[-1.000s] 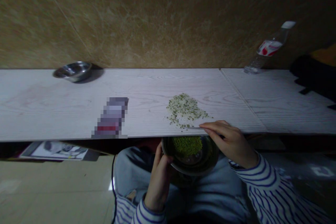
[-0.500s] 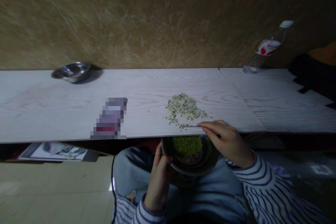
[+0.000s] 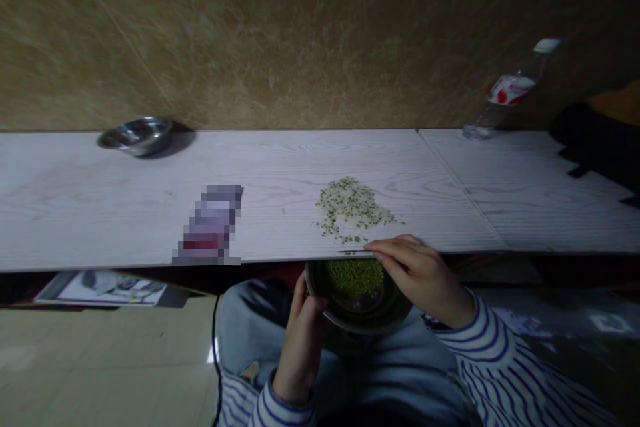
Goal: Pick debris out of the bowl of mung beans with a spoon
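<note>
My left hand (image 3: pixel 309 310) grips the left rim of a metal bowl (image 3: pixel 360 327) under the table's front edge. Green mung beans (image 3: pixel 356 276) lie in the far part of the bowl. Pinched between the fingertips of my right hand (image 3: pixel 417 273) is a thin stick-like tool (image 3: pixel 351 252), too fine to name exactly. It lies along the table edge just above the bowl, with a few beans at it. Behind it on the tabletop spreads a pile of white rice grains mixed with green beans (image 3: pixel 349 203).
A second metal bowl (image 3: pixel 137 137) stands at the back left by the wall. On the table at left lies a pixelated flat item (image 3: pixel 210 223). A plastic bottle (image 3: pixel 510 90) stands at the back right, near a dark object (image 3: pixel 595 140).
My right hand has drawn the thin tool toward me and slightly left, from the pile's near side to the table edge. The left hand and bowl have barely moved.
</note>
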The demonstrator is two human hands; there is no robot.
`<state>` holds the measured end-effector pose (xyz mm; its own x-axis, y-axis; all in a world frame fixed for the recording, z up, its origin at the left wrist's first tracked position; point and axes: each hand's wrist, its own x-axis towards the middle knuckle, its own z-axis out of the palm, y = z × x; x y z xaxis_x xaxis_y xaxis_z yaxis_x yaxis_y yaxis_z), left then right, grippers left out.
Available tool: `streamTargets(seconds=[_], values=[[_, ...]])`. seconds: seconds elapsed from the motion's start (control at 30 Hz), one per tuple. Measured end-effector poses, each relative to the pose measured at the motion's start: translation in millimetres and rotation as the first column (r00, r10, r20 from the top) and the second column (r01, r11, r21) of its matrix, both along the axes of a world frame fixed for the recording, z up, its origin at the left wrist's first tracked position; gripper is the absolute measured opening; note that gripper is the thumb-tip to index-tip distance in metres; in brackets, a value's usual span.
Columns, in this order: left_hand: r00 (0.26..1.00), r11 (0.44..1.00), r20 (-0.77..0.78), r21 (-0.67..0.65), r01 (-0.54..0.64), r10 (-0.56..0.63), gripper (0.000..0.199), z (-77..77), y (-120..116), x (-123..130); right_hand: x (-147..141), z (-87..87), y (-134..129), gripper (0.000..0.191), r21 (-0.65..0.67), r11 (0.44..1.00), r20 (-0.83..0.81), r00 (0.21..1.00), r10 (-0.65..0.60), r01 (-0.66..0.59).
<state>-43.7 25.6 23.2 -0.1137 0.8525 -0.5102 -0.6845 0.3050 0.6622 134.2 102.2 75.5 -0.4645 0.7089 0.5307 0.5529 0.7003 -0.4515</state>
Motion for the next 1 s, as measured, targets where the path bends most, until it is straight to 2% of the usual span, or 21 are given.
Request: streamTargets(seconds=[0.13, 0.27, 0.53, 0.87, 1.0], values=[[1.000, 1.000, 0.005, 0.012, 0.005, -0.005, 0.057, 0.2, -0.6, -1.0, 0.7, 1.6, -3.8, 0.022, -0.019, 1.000, 0.017, 1.000, 0.001, -0.001], [1.000, 1.000, -0.001, -0.008, -0.026, 0.026, 0.058, 1.8, -0.4, -1.0, 8.6, 0.4, -2.3, 0.022, -0.033, 0.994, 0.014, 0.995, -0.101, 0.102], [1.000, 1.000, -0.006, -0.019, -0.005, 0.005, 0.057, 2.5, -1.2, -1.7, 21.5, -1.5, 9.9, 0.023, 0.051, 0.973, 0.043, 0.973, -0.228, 0.225], [1.000, 1.000, 0.016, 0.003, 0.013, -0.013, 0.060, 0.6, -0.5, 0.1, 16.9, -1.1, 4.6, 0.021, 0.040, 0.984, 0.056, 0.983, -0.176, 0.174], [0.999, 0.999, 0.022, 0.006, 0.031, -0.031, 0.060, 0.8, 0.1, -0.2, 19.2, 0.2, 1.0, 0.021, 0.025, 0.981, 0.033, 0.981, -0.192, 0.192]])
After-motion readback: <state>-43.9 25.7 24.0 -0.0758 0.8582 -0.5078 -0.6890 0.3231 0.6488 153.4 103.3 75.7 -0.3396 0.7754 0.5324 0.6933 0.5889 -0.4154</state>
